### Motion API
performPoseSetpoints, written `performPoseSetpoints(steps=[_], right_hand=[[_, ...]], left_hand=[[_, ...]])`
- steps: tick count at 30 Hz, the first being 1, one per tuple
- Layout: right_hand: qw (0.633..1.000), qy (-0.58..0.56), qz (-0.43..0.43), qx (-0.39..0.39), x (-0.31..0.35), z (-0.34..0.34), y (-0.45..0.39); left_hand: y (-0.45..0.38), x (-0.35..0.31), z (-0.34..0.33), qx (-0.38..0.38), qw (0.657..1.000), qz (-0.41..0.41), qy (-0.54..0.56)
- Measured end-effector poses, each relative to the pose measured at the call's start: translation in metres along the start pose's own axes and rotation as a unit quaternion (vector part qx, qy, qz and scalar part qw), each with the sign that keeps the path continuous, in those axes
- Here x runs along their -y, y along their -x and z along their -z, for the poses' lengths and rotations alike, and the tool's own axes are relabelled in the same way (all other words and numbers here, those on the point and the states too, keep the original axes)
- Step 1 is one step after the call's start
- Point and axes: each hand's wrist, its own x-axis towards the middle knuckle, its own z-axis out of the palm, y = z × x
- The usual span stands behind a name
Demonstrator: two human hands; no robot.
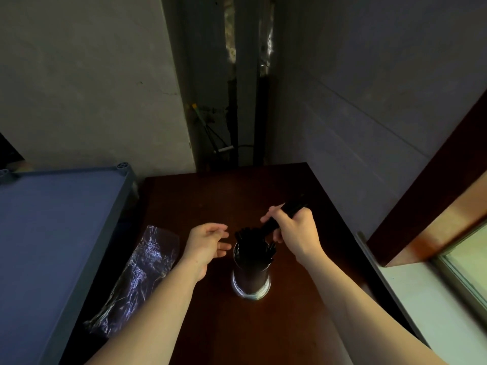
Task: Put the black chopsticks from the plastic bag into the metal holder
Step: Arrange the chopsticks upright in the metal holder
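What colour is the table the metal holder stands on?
Dark reddish brown; the table shows best in the head view, its only view.

No text, label, brand, number or sign can be read anywhere in this view. The plastic bag (137, 280) near the table's (303, 325) left edge shows only crinkled glare, and the metal holder (251, 275) at the middle of the table bears no legible marking.

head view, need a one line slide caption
Right hand lowers a bundle of black chopsticks into the metal holder; open left hand waits beside it.
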Motion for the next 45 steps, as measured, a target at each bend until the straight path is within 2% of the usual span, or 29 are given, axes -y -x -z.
performPoseSetpoints(steps=[7, 16, 25, 28, 33, 40, 45], right_hand=[[0.981, 0.174, -0.018, 0.087, -0.016, -0.009, 0.005], [0.943, 0.290, -0.053, 0.156, -0.038, -0.028, -0.001], [0.868, 0.429, -0.027, 0.249, -0.038, -0.034, -0.009], [0.879, 0.390, -0.026, 0.274, -0.041, -0.034, -0.008], [0.917, 0.332, -0.009, 0.222, -0.042, -0.030, -0.005], [0.883, 0.397, 0.003, 0.250, -0.047, -0.035, -0.009], [0.902, 0.366, 0.046, 0.225, -0.046, -0.021, -0.006]], left_hand=[[-0.010, 0.017, -0.004, -0.020, 0.999, -0.002, -0.034], [-0.010, 0.022, -0.020, -0.003, 0.992, -0.041, -0.116], [-0.014, 0.031, -0.034, 0.005, 0.971, -0.074, -0.229], [-0.014, 0.032, -0.036, -0.001, 0.969, -0.083, -0.234], [-0.017, 0.034, -0.037, -0.015, 0.971, -0.078, -0.226], [-0.021, 0.038, -0.039, -0.043, 0.969, -0.087, -0.228], [-0.020, 0.038, -0.036, -0.049, 0.966, -0.098, -0.235]])
